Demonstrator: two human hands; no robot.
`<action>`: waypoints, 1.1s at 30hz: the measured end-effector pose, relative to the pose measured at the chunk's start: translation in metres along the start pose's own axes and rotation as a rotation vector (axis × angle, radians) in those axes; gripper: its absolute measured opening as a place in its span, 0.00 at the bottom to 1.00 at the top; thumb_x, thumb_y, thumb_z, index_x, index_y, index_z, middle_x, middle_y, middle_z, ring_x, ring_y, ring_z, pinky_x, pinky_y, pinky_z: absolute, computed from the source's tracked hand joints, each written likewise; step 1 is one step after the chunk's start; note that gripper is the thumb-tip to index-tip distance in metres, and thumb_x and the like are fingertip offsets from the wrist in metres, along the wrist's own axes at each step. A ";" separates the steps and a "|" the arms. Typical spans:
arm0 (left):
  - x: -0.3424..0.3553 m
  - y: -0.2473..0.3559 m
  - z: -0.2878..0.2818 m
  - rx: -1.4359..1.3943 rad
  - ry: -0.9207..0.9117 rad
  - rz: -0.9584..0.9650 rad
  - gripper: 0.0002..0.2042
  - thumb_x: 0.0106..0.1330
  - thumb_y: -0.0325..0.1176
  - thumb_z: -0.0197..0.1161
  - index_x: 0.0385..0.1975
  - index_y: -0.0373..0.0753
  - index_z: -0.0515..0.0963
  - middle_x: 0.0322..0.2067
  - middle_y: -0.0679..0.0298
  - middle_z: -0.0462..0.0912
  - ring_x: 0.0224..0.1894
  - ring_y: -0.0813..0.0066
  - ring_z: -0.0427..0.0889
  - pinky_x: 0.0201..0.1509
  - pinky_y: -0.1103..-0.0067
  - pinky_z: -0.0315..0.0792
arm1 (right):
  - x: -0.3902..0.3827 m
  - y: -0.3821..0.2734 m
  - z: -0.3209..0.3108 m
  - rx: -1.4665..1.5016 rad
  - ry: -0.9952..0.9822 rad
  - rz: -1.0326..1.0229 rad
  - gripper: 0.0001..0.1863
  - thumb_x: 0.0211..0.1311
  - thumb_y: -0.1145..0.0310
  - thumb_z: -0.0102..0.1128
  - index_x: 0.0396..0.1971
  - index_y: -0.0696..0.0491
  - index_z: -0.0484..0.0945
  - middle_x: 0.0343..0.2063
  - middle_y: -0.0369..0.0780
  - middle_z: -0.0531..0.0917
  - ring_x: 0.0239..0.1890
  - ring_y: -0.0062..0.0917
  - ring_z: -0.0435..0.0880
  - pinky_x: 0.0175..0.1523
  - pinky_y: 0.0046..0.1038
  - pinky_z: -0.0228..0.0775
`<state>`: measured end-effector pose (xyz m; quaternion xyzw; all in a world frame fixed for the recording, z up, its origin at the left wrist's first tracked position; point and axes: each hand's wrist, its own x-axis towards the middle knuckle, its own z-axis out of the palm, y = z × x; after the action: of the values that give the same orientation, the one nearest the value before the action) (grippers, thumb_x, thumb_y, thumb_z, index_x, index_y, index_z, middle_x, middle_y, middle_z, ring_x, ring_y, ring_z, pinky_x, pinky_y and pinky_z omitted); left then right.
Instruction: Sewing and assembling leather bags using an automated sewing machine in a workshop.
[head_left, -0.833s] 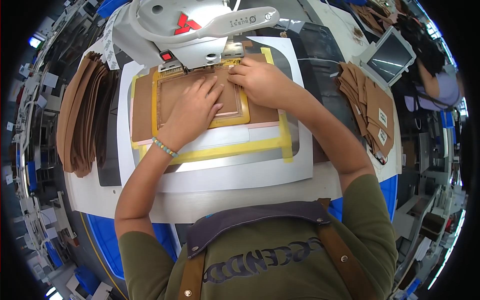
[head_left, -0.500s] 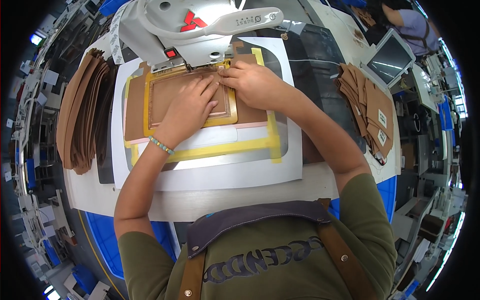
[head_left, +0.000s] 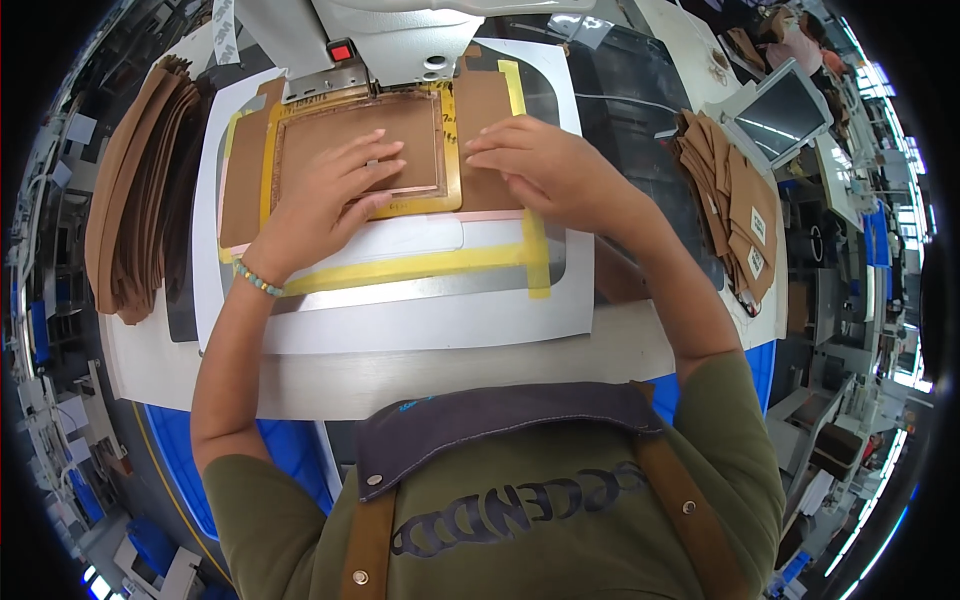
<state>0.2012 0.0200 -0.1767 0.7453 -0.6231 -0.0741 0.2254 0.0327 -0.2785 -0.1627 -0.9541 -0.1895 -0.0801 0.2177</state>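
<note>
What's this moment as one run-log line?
left hand: over flat brown sheet, yellow rectangular frame | right hand: beside frame's right edge | white machine: at frame's far edge

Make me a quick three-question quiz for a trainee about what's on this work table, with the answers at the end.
1. The beaded bracelet is worn on: A) the right wrist; B) the left wrist; C) neither wrist.
2. True or false: the small screen stands to the right of the machine.
3. Fill in the colour: the left hand is over a ____ frame.

Key: 1. B; 2. true; 3. yellow.
</note>
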 end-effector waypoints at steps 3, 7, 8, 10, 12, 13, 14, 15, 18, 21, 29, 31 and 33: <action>-0.004 0.004 0.010 -0.039 -0.048 0.034 0.24 0.74 0.33 0.65 0.70 0.39 0.78 0.77 0.59 0.71 0.82 0.55 0.62 0.83 0.59 0.58 | 0.019 -0.014 0.020 0.024 0.033 -0.134 0.24 0.62 0.80 0.61 0.60 0.56 0.84 0.60 0.41 0.85 0.64 0.39 0.80 0.69 0.38 0.75; -0.002 0.002 0.015 -0.055 -0.039 0.048 0.26 0.73 0.35 0.65 0.71 0.40 0.77 0.78 0.60 0.69 0.83 0.55 0.59 0.84 0.58 0.56 | 0.022 -0.019 0.037 -0.015 0.021 -0.180 0.23 0.62 0.77 0.65 0.59 0.58 0.84 0.55 0.41 0.87 0.60 0.38 0.82 0.67 0.39 0.75; -0.002 0.001 0.016 -0.053 -0.043 0.050 0.26 0.74 0.36 0.65 0.71 0.41 0.77 0.78 0.60 0.69 0.83 0.55 0.59 0.84 0.58 0.56 | 0.021 -0.019 0.039 -0.014 0.020 -0.184 0.23 0.62 0.77 0.65 0.59 0.58 0.84 0.55 0.41 0.87 0.60 0.38 0.82 0.67 0.39 0.75; 0.000 0.001 0.015 -0.047 -0.047 0.054 0.26 0.74 0.37 0.65 0.71 0.42 0.77 0.78 0.60 0.69 0.84 0.55 0.59 0.84 0.57 0.55 | 0.018 -0.021 0.042 -0.088 0.037 -0.170 0.23 0.62 0.76 0.65 0.58 0.59 0.84 0.53 0.40 0.88 0.58 0.36 0.83 0.65 0.38 0.76; 0.002 0.002 0.010 -0.074 -0.081 0.036 0.26 0.74 0.37 0.64 0.72 0.43 0.77 0.78 0.60 0.69 0.83 0.55 0.60 0.84 0.58 0.55 | 0.018 -0.023 0.044 -0.124 0.046 -0.178 0.21 0.62 0.75 0.65 0.56 0.57 0.85 0.52 0.40 0.88 0.58 0.35 0.83 0.62 0.36 0.76; 0.002 0.002 0.008 -0.071 -0.084 0.037 0.26 0.74 0.37 0.64 0.72 0.43 0.77 0.78 0.60 0.69 0.83 0.55 0.60 0.84 0.58 0.55 | 0.018 -0.024 0.046 -0.156 0.052 -0.183 0.19 0.62 0.74 0.65 0.53 0.56 0.86 0.51 0.40 0.88 0.57 0.34 0.84 0.60 0.34 0.76; 0.002 0.001 0.006 -0.095 -0.087 0.022 0.26 0.74 0.37 0.64 0.72 0.43 0.78 0.78 0.60 0.70 0.83 0.55 0.60 0.84 0.58 0.56 | 0.019 -0.024 0.047 -0.156 0.057 -0.182 0.19 0.62 0.74 0.65 0.53 0.56 0.86 0.51 0.40 0.88 0.57 0.34 0.84 0.60 0.34 0.76; 0.003 0.000 0.005 -0.119 -0.090 0.006 0.25 0.74 0.37 0.64 0.71 0.43 0.78 0.78 0.60 0.70 0.83 0.55 0.60 0.84 0.58 0.56 | 0.020 -0.025 0.048 -0.162 0.073 -0.195 0.18 0.63 0.74 0.64 0.53 0.56 0.85 0.51 0.40 0.88 0.56 0.34 0.84 0.59 0.34 0.76; 0.004 -0.004 0.000 -0.107 -0.123 0.026 0.25 0.74 0.37 0.64 0.70 0.42 0.79 0.78 0.59 0.70 0.82 0.55 0.61 0.84 0.58 0.56 | 0.019 -0.025 0.052 -0.192 0.111 -0.206 0.18 0.64 0.74 0.62 0.53 0.56 0.85 0.51 0.39 0.88 0.56 0.33 0.84 0.59 0.33 0.76; 0.005 -0.012 -0.001 -0.119 -0.117 0.055 0.24 0.73 0.36 0.65 0.69 0.44 0.81 0.78 0.58 0.69 0.82 0.53 0.62 0.84 0.58 0.56 | 0.021 -0.026 0.050 -0.198 0.130 -0.200 0.18 0.64 0.74 0.62 0.54 0.57 0.85 0.52 0.39 0.88 0.57 0.32 0.84 0.59 0.33 0.76; 0.020 -0.025 0.000 -0.086 -0.094 0.058 0.22 0.72 0.38 0.69 0.66 0.51 0.85 0.80 0.58 0.66 0.82 0.50 0.59 0.84 0.55 0.52 | 0.024 -0.019 0.054 -0.199 0.153 -0.166 0.18 0.63 0.75 0.63 0.54 0.56 0.85 0.52 0.38 0.87 0.57 0.31 0.83 0.59 0.32 0.75; 0.026 -0.031 -0.001 -0.089 -0.111 0.064 0.21 0.72 0.39 0.69 0.65 0.52 0.86 0.80 0.58 0.66 0.83 0.50 0.59 0.84 0.55 0.52 | 0.023 -0.017 0.055 -0.195 0.162 -0.154 0.19 0.63 0.75 0.64 0.54 0.55 0.85 0.52 0.38 0.87 0.57 0.31 0.83 0.59 0.32 0.75; 0.032 -0.036 -0.002 -0.116 -0.136 0.062 0.20 0.73 0.39 0.69 0.64 0.52 0.87 0.80 0.58 0.66 0.83 0.50 0.59 0.84 0.55 0.52 | 0.022 -0.015 0.053 -0.186 0.170 -0.143 0.19 0.62 0.75 0.64 0.53 0.55 0.86 0.52 0.38 0.87 0.58 0.31 0.83 0.60 0.32 0.75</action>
<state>0.2406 -0.0055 -0.1850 0.7046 -0.6543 -0.1535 0.2277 0.0510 -0.2351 -0.1987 -0.9440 -0.2297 -0.1930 0.1374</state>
